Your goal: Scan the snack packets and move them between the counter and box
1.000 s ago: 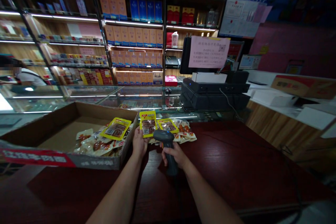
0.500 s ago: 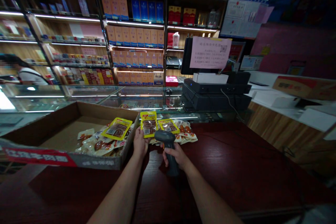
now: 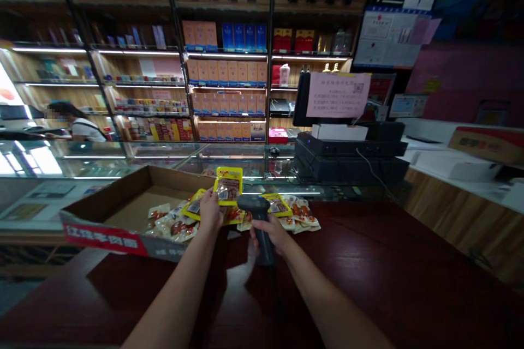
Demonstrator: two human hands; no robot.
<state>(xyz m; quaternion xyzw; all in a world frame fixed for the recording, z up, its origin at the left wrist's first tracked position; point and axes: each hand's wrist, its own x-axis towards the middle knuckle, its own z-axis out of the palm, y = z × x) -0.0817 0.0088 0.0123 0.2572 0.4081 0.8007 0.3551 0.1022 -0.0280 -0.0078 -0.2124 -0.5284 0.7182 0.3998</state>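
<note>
My left hand [image 3: 211,210] is closed on a yellow-edged snack packet [image 3: 228,186] with dark brown pieces behind a clear window, held up beside the box. In my right hand [image 3: 271,230] is a dark handheld barcode scanner [image 3: 262,217], its head tilted toward that packet. Behind the scanner, another yellow packet [image 3: 278,205] lies on clear snack packets [image 3: 302,212] with reddish-brown contents. An open cardboard box [image 3: 164,251] stands left of my hands. Inside it are several clear packets [image 3: 177,228] and a yellow packet [image 3: 194,205], partly hidden by my left hand.
A dark red table [image 3: 360,267] spreads under my arms. Beyond it are a glass counter [image 3: 164,151] and a black register with a screen [image 3: 347,158] carrying a pink notice [image 3: 339,95]. Shelves of boxes [image 3: 227,73] line the back wall. Another person [image 3: 84,125] is at far left.
My left hand has lifted the yellow packet slightly, turning its wrist, while the scanner stays close to it. The whole view has shifted, so the background sits further right and lower.
</note>
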